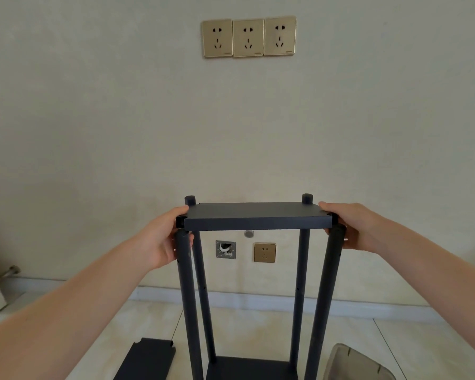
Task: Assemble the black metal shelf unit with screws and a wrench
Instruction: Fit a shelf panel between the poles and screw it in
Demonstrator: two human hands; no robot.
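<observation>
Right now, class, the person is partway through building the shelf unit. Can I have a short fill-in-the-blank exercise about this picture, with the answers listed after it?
1. The left hand and right hand grip the two ends of the top ____ of the shelf unit.
2. The unit stands on ____ upright poles.
3. High on the wall is a row of ____ gold sockets.
4. A spare black panel lies on the ____.

Answers: shelf; four; three; floor
</observation>
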